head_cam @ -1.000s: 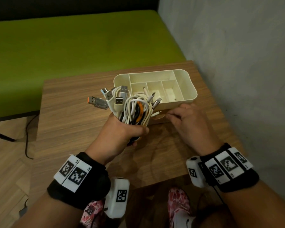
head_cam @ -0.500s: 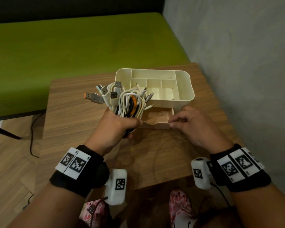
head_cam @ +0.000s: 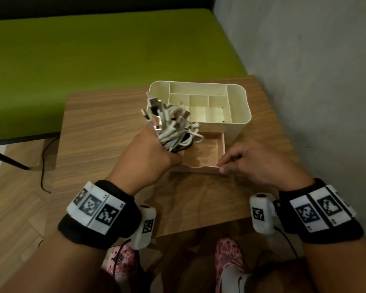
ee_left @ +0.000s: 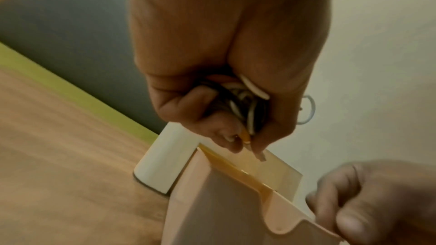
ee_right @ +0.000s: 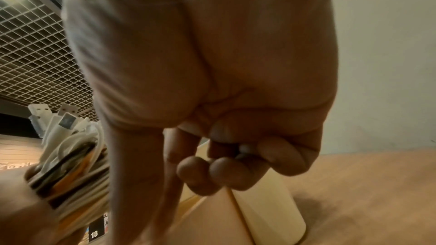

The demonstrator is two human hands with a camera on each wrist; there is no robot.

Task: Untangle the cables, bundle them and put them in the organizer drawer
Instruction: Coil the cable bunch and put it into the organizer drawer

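since a second ago the drawer has slid out toward me, and from the head view my right hand pinches its front right corner while my left hand grips the cable bundle, plugs up, over the drawer's left end. left wrist view: my fingers curl round white, black and orange loops just above the open drawer. right wrist view: my fingertips are curled at the drawer's edge, the bundle close on the left.

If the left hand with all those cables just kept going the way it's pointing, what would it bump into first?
Probably the cream organizer: the left hand points forward over the open drawer, and the cable bundle it grips already reaches the organizer's near wall. Depth is uncertain.
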